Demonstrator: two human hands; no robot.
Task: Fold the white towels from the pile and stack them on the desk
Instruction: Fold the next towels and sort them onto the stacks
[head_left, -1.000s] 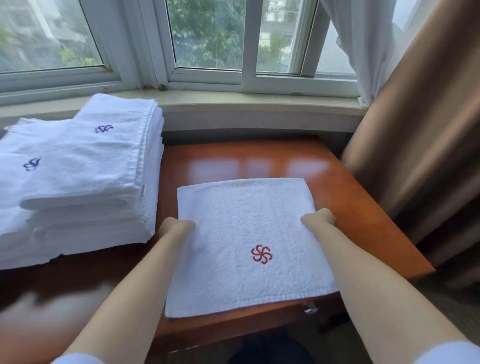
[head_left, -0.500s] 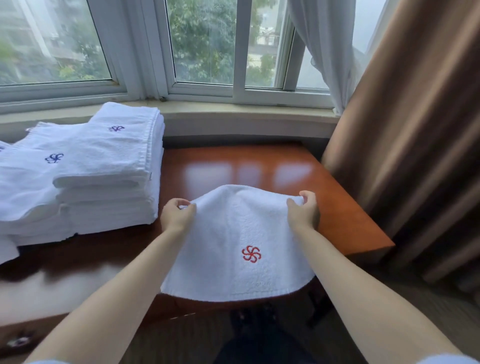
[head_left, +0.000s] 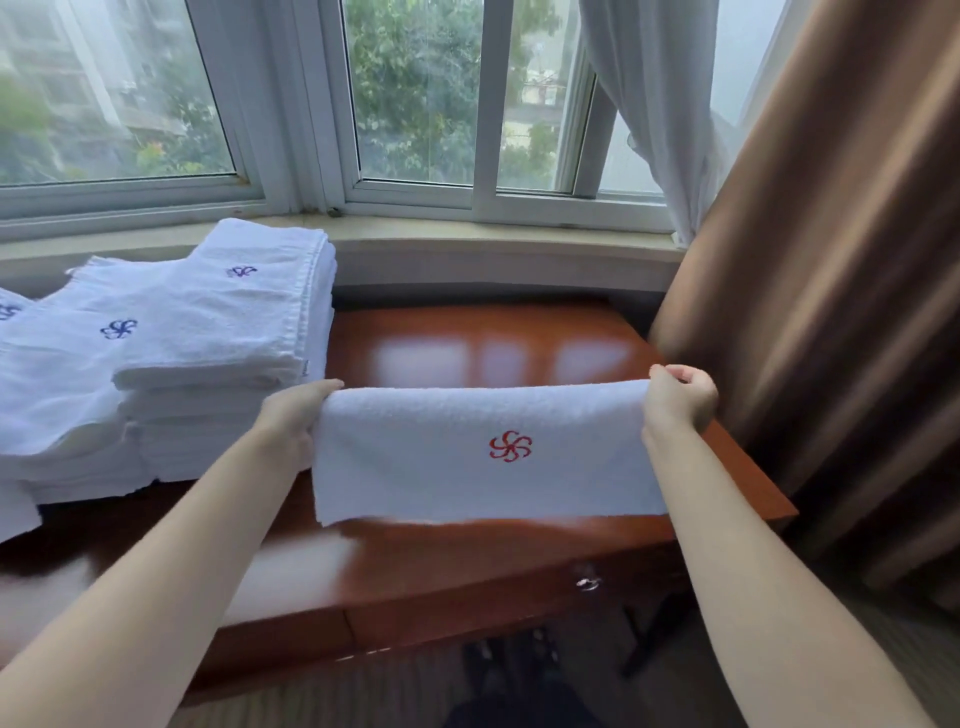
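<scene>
Head view: left hand (head_left: 291, 415) and right hand (head_left: 678, 397) well apart, each pinching a top corner of the white towel (head_left: 441, 467). Towel hangs taut above the desk (head_left: 467, 561), red logo facing camera. Folded stack (head_left: 218, 353) sits on desk, left.

Soft daylight is coming through the window (head_left: 415, 104), glaring in pale patches on the desk (head_left: 493, 358) below it; wide-angle distortion is bending the window's frame, edges blurring slightly.
</scene>
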